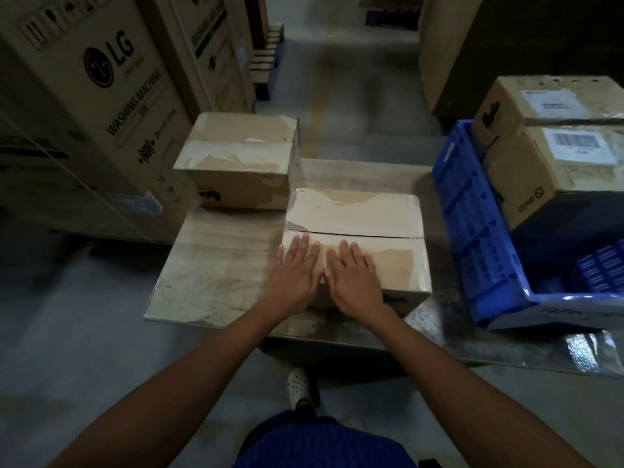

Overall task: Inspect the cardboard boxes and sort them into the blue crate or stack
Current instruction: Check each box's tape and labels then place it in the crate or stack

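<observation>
A taped cardboard box lies in the middle of a low, flat cardboard-covered platform. My left hand and my right hand both rest flat on the near half of its top, fingers straight, side by side. A second, similar box sits at the platform's far left corner, touching the first box's corner. At the right stands the blue crate, and a cardboard box with white labels stands in its far end.
Tall washing-machine cartons rise on the left, and more large cartons stand at the back right. An aisle of grey floor runs ahead between them. My foot in a white shoe stands just before the platform.
</observation>
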`<state>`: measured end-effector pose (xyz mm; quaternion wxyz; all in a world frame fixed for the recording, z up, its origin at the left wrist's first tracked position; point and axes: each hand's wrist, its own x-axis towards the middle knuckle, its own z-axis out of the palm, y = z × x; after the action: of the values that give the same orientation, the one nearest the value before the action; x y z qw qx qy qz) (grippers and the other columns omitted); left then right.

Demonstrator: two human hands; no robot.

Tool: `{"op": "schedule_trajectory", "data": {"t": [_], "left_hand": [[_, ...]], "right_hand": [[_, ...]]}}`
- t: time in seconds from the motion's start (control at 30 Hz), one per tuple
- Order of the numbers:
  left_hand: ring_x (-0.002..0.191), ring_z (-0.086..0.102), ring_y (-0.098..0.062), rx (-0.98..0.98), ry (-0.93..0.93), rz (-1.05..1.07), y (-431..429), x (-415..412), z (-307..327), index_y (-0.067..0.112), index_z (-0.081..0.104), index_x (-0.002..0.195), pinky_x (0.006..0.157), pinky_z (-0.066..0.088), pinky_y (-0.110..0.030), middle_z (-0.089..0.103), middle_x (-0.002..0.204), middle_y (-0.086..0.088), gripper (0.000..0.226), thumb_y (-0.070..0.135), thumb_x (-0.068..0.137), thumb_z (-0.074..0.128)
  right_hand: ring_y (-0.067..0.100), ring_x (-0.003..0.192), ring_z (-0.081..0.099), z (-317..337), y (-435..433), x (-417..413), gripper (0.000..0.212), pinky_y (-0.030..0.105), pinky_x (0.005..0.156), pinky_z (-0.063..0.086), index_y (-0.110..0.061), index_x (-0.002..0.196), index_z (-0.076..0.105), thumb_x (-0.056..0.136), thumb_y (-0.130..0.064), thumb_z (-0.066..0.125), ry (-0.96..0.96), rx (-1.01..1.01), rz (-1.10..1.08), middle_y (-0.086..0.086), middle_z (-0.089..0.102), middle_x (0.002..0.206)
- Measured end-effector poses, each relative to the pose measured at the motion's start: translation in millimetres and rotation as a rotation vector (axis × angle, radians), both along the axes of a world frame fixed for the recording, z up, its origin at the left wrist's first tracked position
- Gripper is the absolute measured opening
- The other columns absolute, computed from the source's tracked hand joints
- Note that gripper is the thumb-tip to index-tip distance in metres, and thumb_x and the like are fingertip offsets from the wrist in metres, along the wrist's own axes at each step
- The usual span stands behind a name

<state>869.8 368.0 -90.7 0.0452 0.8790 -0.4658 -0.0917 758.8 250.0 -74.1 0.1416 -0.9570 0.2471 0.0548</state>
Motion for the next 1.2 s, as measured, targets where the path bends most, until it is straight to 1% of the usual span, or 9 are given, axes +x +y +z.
{"op": "schedule_trajectory", "data": {"t": [0.2, 0.27, 0.37, 0.5, 0.67, 0.8, 0.9, 1.03, 1.2], "left_hand": [[0.141, 0.033, -0.037, -0.022, -0.095, -0.129, -12, 22, 11, 0.013, 0.037, 0.152, 0.117, 0.021, -0.049, 0.038, 0.153, -0.021, 0.064, 0.047, 0.1, 0.019], [0.148, 0.022, -0.04, -0.078, -0.077, -0.144, -15, 31, 10, 0.012, 0.032, 0.154, 0.12, 0.014, -0.048, 0.026, 0.159, -0.024, 0.062, 0.044, 0.102, 0.026], [0.154, -0.008, -0.031, -0.024, -0.036, -0.128, -19, 41, 1, 0.02, 0.011, 0.16, 0.122, -0.008, -0.044, -0.003, 0.167, -0.017, 0.066, 0.049, 0.101, 0.02], [0.154, -0.007, -0.03, -0.009, -0.026, -0.133, -18, 47, -2, 0.022, 0.012, 0.16, 0.122, -0.009, -0.043, -0.001, 0.167, -0.016, 0.073, 0.056, 0.096, 0.009], [0.139, 0.033, -0.034, -0.089, -0.09, -0.167, -37, 66, 14, 0.018, 0.042, 0.145, 0.115, 0.024, -0.043, 0.038, 0.151, -0.018, 0.058, 0.053, 0.099, 0.037], [0.154, -0.002, -0.031, -0.123, -0.013, -0.178, -61, 91, 14, 0.017, 0.015, 0.159, 0.125, 0.005, -0.046, 0.001, 0.167, -0.015, 0.067, 0.049, 0.104, 0.034], [0.154, -0.009, -0.027, -0.067, 0.008, -0.151, -64, 98, 4, 0.018, 0.006, 0.16, 0.125, -0.003, -0.042, -0.006, 0.167, -0.013, 0.068, 0.051, 0.105, 0.027], [0.154, -0.009, -0.027, -0.073, 0.002, -0.165, -65, 101, -2, 0.018, 0.006, 0.16, 0.124, -0.003, -0.042, -0.005, 0.167, -0.013, 0.068, 0.052, 0.104, 0.025], [0.154, -0.004, -0.031, -0.019, 0.006, -0.152, -73, 99, 5, 0.014, 0.011, 0.159, 0.125, 0.0, -0.046, -0.001, 0.167, -0.017, 0.069, 0.053, 0.104, 0.024]], "right_hand": [[0.029, 0.139, 0.037, 11, -9, 9, 0.048, 0.046, 0.109, 0.034, -0.027, 0.14, 0.049, 0.099, -0.051, 0.041, -0.029, -0.097, 0.018, 0.009, 0.042, 0.152], [0.031, 0.138, 0.038, 18, -16, 19, 0.051, 0.05, 0.108, 0.034, -0.026, 0.137, 0.05, 0.096, -0.055, 0.045, -0.005, -0.092, -0.004, 0.01, 0.042, 0.149], [0.032, 0.155, 0.008, 10, -22, 23, 0.073, 0.059, 0.121, 0.01, -0.027, 0.158, 0.023, 0.097, -0.066, 0.023, 0.093, -0.064, -0.019, 0.011, 0.01, 0.169], [0.031, 0.156, 0.005, 8, -22, 21, 0.088, 0.059, 0.122, 0.01, -0.028, 0.16, 0.018, 0.087, -0.072, 0.0, 0.107, -0.063, -0.003, 0.009, 0.006, 0.17], [0.028, 0.136, 0.037, 25, -43, 38, 0.059, 0.051, 0.107, 0.036, -0.029, 0.141, 0.046, 0.094, -0.064, 0.044, 0.044, -0.074, -0.038, 0.006, 0.041, 0.15], [0.032, 0.154, 0.011, 23, -65, 72, 0.072, 0.056, 0.12, 0.016, -0.029, 0.159, 0.019, 0.099, -0.062, 0.04, 0.057, -0.066, -0.068, 0.008, 0.012, 0.168], [0.03, 0.155, -0.013, 3, -66, 78, 0.074, 0.058, 0.122, -0.002, -0.029, 0.161, -0.003, 0.101, -0.066, 0.021, 0.15, -0.042, -0.012, 0.006, -0.013, 0.169], [0.025, 0.155, -0.014, -5, -67, 74, 0.076, 0.055, 0.123, -0.004, -0.034, 0.161, -0.002, 0.098, -0.071, 0.018, 0.092, -0.036, -0.036, 0.001, -0.014, 0.169], [0.022, 0.156, -0.003, 13, -83, 72, 0.078, 0.048, 0.124, 0.005, -0.031, 0.161, 0.011, 0.098, -0.061, 0.047, 0.069, 0.116, -0.028, 0.001, -0.001, 0.17]]}}
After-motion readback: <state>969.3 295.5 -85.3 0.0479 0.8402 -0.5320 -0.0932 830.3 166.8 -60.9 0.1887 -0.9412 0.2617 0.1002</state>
